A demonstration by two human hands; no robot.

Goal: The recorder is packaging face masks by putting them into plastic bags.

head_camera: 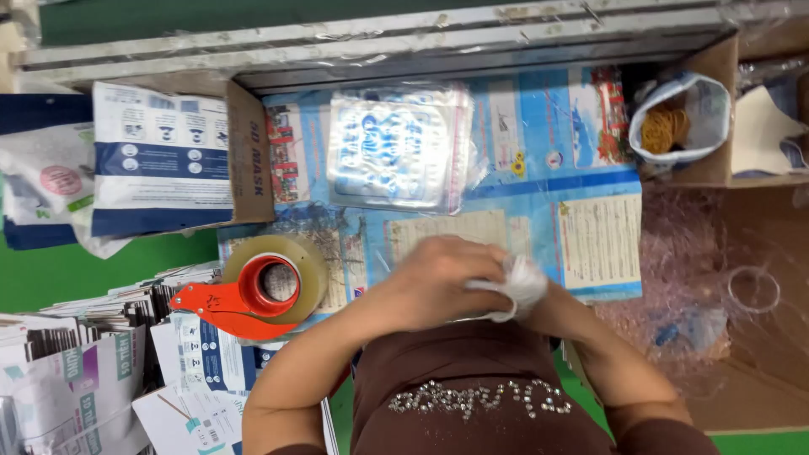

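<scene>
Tape dispenser red-orange; clear tape roll; white wad; blue printed sheet; brown shirt.

Poster-covered table, tape dispenser, clear pouches

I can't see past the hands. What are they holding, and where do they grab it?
A small white bundle, soft and crumpled, perhaps masks. The left hand covers its near side; the right hand is hidden behind it, so the exact grip cannot be told.
</scene>
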